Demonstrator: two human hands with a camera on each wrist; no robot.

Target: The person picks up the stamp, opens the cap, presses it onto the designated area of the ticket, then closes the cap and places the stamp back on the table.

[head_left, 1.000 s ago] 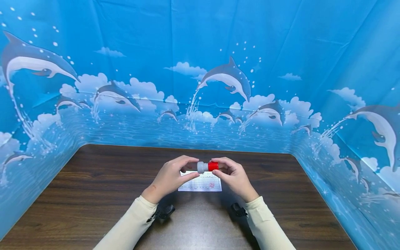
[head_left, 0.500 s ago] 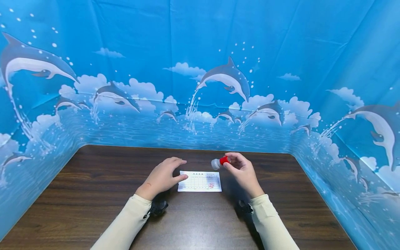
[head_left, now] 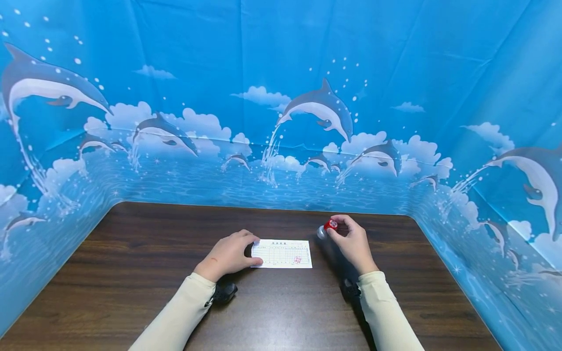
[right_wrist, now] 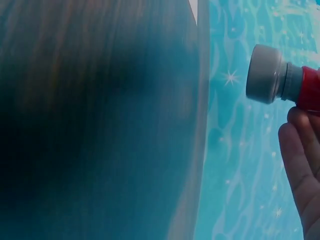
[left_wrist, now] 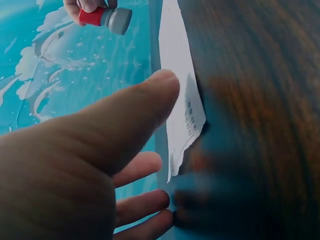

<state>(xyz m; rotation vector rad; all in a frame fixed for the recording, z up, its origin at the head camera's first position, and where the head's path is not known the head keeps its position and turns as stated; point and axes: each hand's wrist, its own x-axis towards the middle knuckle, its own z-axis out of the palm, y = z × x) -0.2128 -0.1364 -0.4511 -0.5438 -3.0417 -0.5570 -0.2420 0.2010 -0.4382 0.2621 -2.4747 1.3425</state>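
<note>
In the head view my right hand (head_left: 354, 243) pinches a small round stamp by its red body (head_left: 331, 224), with its clear greyish cap (head_left: 322, 232) tilted down to the left. The right wrist view shows that cap (right_wrist: 264, 74) from the side, fingertips on the red part. My left hand (head_left: 229, 254) is at the left end of a white receipt slip (head_left: 281, 254), thumb and fingers apart over its short edge. The slip lies flat and bears printed lines and a round red stamp mark (head_left: 297, 260). From the left wrist, the thumb overlaps the slip (left_wrist: 177, 50).
A dark wood-grain table (head_left: 281, 312) lies under both hands. Blue cloth (head_left: 281, 185) printed with dolphins surrounds it at the back and sides. Black wrist cameras (head_left: 225, 292) sit on both cream sleeves.
Both hands held the stamp between them; then the left hand let go and lowered to the slip's left end. The right hand carried the stamp to the right, tilting its cap downward.
</note>
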